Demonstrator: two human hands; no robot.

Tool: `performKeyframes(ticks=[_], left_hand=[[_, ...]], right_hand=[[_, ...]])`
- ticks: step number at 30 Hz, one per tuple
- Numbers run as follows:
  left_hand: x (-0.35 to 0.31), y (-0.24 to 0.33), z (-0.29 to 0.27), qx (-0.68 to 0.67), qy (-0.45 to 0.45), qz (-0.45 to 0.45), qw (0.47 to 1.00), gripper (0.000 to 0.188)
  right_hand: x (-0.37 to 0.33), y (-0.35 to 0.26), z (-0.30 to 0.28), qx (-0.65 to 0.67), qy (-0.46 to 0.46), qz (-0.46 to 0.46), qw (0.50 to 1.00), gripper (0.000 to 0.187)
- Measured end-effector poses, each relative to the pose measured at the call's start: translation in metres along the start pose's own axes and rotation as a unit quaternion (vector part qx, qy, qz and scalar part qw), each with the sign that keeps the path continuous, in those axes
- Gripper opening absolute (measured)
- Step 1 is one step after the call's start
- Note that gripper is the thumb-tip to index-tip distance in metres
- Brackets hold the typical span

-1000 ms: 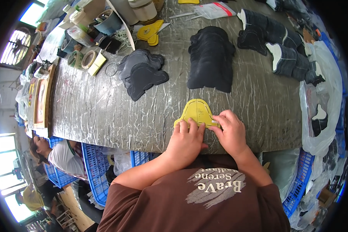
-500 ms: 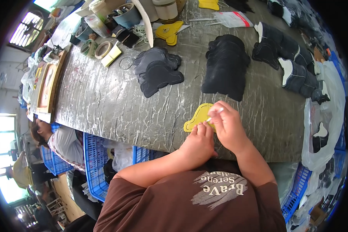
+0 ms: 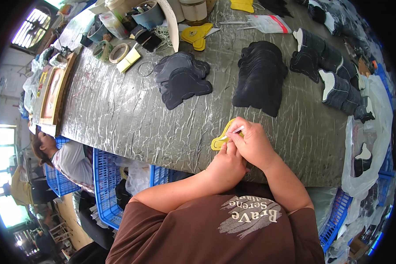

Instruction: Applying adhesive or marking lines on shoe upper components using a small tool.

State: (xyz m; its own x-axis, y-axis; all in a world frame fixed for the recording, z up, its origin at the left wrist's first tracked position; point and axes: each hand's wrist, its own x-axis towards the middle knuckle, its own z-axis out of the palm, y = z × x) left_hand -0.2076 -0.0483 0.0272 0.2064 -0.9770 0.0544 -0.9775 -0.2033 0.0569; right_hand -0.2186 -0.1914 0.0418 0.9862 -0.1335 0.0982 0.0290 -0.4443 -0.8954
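Observation:
A yellow curved template (image 3: 216, 144) with dark slots along its edge lies on the table in front of me, partly covered by my hands. My left hand (image 3: 227, 164) rests with its fingers stretched out on the lower edge of this piece. Above it, my right hand (image 3: 254, 143) pinches a slim white pen (image 3: 238, 130), its tip slanting down onto the left part of the template. Whether a dark piece lies underneath is hidden from me.
Dark cut pieces lie in a small pile (image 3: 182, 83) and a long overlapping stack (image 3: 260, 79) farther off. White-edged dark bundles (image 3: 336, 88) sit at the right. Tape rolls (image 3: 119, 53) and tubs (image 3: 147, 16) stand far left. Blue crates (image 3: 106, 185) and another person (image 3: 73, 163) are beside the table.
My right hand has shifted slightly left and down with the pen, whose tip is now nearer the template's left end. My left hand has barely moved. The view has shifted slightly.

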Motion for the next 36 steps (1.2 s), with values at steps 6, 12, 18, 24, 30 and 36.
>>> performKeyframes(ticks=[6, 12, 18, 24, 30, 36], left_hand=[[0.002, 0.001, -0.003, 0.003, 0.009, -0.02, 1.0, 0.064], [0.003, 0.0, -0.007, 0.011, 0.01, -0.014, 1.0, 0.065], [0.003, 0.002, -0.007, 0.013, -0.007, -0.023, 1.0, 0.067], [0.002, 0.002, -0.008, 0.013, -0.008, -0.027, 1.0, 0.066], [0.002, 0.003, -0.007, 0.012, -0.006, -0.031, 0.999, 0.066], [0.002, 0.002, -0.008, 0.013, -0.012, -0.032, 0.999, 0.065]], right_hand=[[0.007, 0.004, -0.004, 0.039, 0.035, 0.011, 0.999, 0.01], [0.012, 0.011, -0.008, -0.018, 0.054, -0.009, 0.998, 0.011], [0.016, 0.025, -0.008, 0.013, 0.111, -0.021, 0.994, 0.013], [0.016, 0.028, -0.009, -0.008, 0.149, -0.036, 0.988, 0.016], [0.013, 0.03, -0.011, -0.011, 0.178, -0.018, 0.984, 0.016], [0.008, 0.029, -0.012, -0.005, 0.181, -0.011, 0.983, 0.015]])
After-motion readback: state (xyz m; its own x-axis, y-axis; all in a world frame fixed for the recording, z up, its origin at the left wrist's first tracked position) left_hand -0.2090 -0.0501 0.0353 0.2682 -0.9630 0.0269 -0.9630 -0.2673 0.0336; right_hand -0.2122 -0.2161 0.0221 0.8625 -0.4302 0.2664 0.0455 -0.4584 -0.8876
